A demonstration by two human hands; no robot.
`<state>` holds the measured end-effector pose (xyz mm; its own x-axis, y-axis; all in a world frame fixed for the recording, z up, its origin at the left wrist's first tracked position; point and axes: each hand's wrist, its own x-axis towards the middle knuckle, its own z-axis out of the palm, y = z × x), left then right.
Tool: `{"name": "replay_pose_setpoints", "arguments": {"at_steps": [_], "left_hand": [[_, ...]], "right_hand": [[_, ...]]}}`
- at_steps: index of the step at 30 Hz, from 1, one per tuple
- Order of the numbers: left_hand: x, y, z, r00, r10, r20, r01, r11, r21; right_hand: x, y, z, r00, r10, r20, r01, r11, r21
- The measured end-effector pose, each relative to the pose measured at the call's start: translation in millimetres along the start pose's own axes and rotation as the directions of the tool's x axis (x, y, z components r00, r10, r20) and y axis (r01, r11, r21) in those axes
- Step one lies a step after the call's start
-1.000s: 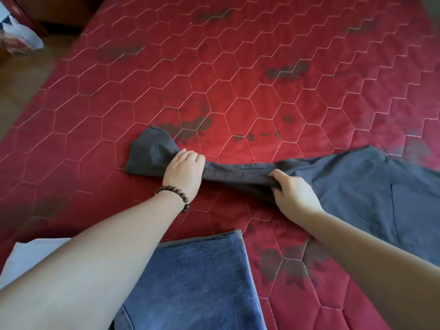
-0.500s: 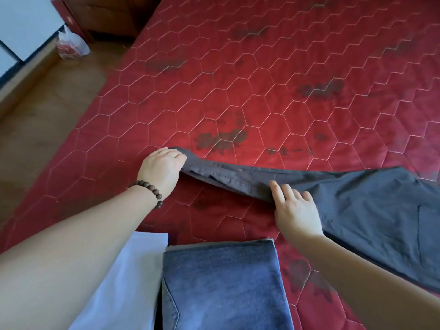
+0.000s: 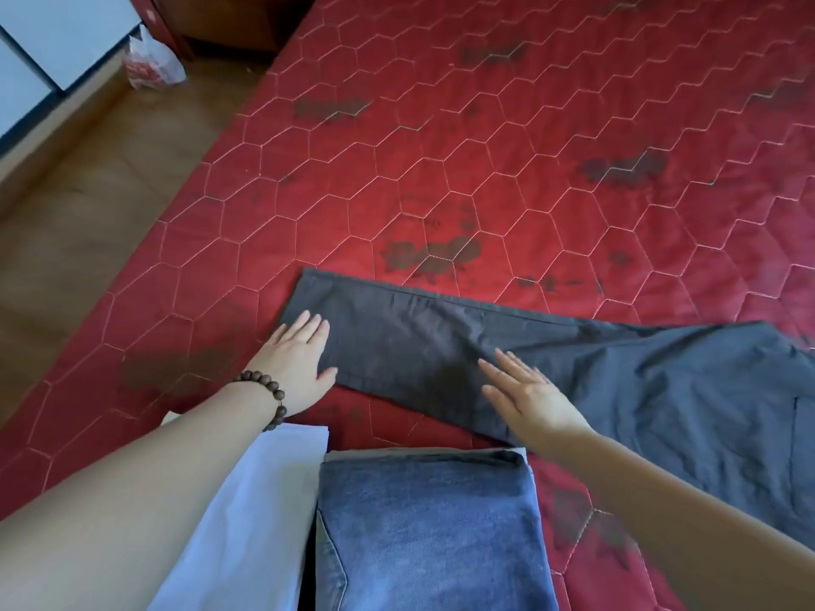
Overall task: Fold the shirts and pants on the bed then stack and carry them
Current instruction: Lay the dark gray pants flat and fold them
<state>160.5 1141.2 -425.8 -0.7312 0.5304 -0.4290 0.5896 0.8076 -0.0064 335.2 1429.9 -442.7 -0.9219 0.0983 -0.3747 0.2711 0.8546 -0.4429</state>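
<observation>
Red quilted bed (image 3: 507,178) fills most of the view. Dark grey pants (image 3: 595,381) lie flat across it, one leg stretched leftward. Left hand (image 3: 295,368) presses the leg's end, fingers straight and together. Right hand (image 3: 529,396) rests mid-leg, fingers straight and slightly spread. Folded jeans (image 3: 432,531) and a folded white shirt (image 3: 256,513) lie nearest.

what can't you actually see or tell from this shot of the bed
Head view only:
- Dark pants: waist end cut off by the right edge.
- Folded jeans: lower part cut off by the bottom edge.
- White shirt: mostly hidden under the left arm.
- Plastic bag on the floor: contents too small to tell.
- Right hand: blurred, contact with the pants unclear.
</observation>
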Motion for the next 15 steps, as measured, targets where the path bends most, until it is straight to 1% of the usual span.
{"name": "replay_pose_setpoints", "arguments": {"at_steps": [3, 5, 7, 9, 11, 13, 15], "left_hand": [[29, 23, 4, 0.998, 0.014, -0.066, -0.018, 0.998, -0.056], [52, 38, 6, 0.996, 0.04, -0.085, -0.047, 0.995, -0.091], [74, 51, 13, 0.992, 0.085, -0.096, -0.095, 0.99, -0.101], [88, 60, 25, 0.991, 0.112, -0.075, -0.119, 0.987, -0.108], [96, 65, 37, 0.992, 0.088, -0.088, -0.098, 0.989, -0.112], [102, 68, 43, 0.983, 0.054, -0.178, -0.079, 0.987, -0.137], [108, 72, 41, 0.959, 0.048, -0.28, -0.096, 0.982, -0.162]], "right_hand": [[19, 22, -8, 0.998, 0.033, -0.046, -0.04, 0.986, -0.162], [33, 39, -16, 0.989, 0.07, -0.129, -0.095, 0.976, -0.195], [44, 56, -25, 0.97, 0.12, -0.212, -0.161, 0.969, -0.188], [52, 70, -29, 0.961, 0.154, -0.231, -0.208, 0.951, -0.229], [56, 81, -30, 0.954, 0.163, -0.25, -0.231, 0.935, -0.269], [59, 89, -33, 0.938, 0.182, -0.295, -0.26, 0.931, -0.254], [63, 94, -36, 0.923, 0.199, -0.328, -0.282, 0.932, -0.228]]}}
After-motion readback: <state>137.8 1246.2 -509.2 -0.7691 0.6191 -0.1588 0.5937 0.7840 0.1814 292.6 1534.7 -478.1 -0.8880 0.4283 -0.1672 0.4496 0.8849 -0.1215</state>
